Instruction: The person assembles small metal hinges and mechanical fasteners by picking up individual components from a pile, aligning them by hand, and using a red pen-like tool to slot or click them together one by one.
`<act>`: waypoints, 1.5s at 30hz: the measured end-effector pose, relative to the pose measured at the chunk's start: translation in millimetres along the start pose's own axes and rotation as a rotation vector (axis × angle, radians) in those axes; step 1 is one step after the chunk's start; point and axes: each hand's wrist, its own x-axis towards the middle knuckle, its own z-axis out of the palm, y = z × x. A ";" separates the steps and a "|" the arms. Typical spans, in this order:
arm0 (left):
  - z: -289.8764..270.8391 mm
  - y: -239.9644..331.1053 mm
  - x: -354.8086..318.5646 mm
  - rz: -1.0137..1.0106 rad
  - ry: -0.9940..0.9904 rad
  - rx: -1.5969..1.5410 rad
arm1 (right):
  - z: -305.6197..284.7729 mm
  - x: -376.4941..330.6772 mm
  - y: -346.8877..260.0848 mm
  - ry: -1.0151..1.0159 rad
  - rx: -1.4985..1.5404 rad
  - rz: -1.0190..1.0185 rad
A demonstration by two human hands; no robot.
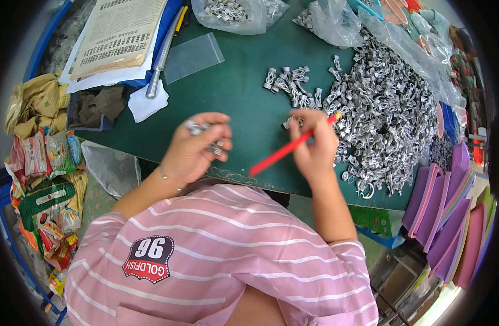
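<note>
My left hand curls around a few small silvery metal pieces, some showing between the fingers and others near the thumb. A slim red pencil with a yellowish tip is gripped in my right hand, slanting down toward me across the table edge. Another small metal piece lies at the right fingertips; whether they pinch it I cannot tell. Just beyond that hand a loose group of looped metal pieces is spread on the green table. A large heap of the same pieces rises to the right.
Plastic bags of metal pieces stand at the far edge. To the left are a clear flat bag, a metal ruler-like tool, printed papers and a blue bin. Purple foam-like sheets stand at the right.
</note>
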 end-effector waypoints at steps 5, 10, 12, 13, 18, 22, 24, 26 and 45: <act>-55.8 37.0 -38.0 0.438 0.562 0.148 | 5.7 24.9 21.3 -0.218 -0.421 0.068; -35.2 50.7 -48.5 0.368 0.465 0.044 | 20.0 23.8 22.7 -0.172 -0.439 -0.008; -26.0 46.6 -51.1 0.298 0.376 -0.019 | 22.4 20.8 14.5 -0.222 -0.360 -0.013; -23.6 47.1 -52.8 0.260 0.327 -0.047 | 24.8 20.3 8.6 -0.227 -0.354 -0.020; -16.9 45.1 -46.9 0.187 0.237 -0.072 | 22.6 12.5 -9.6 -0.324 -0.259 -0.030; -13.3 44.0 -42.9 0.188 0.221 -0.036 | 18.0 4.2 -11.6 -0.334 -0.350 -0.001; -11.9 44.5 -42.9 0.180 0.208 -0.035 | 16.2 1.8 -9.8 -0.371 -0.383 0.026; -11.3 43.7 -42.0 0.181 0.207 -0.039 | 15.8 3.5 -11.2 -0.375 -0.374 0.013; 21.3 25.9 -32.1 -0.065 0.210 0.221 | 49.2 -6.6 -69.6 -0.210 0.602 0.201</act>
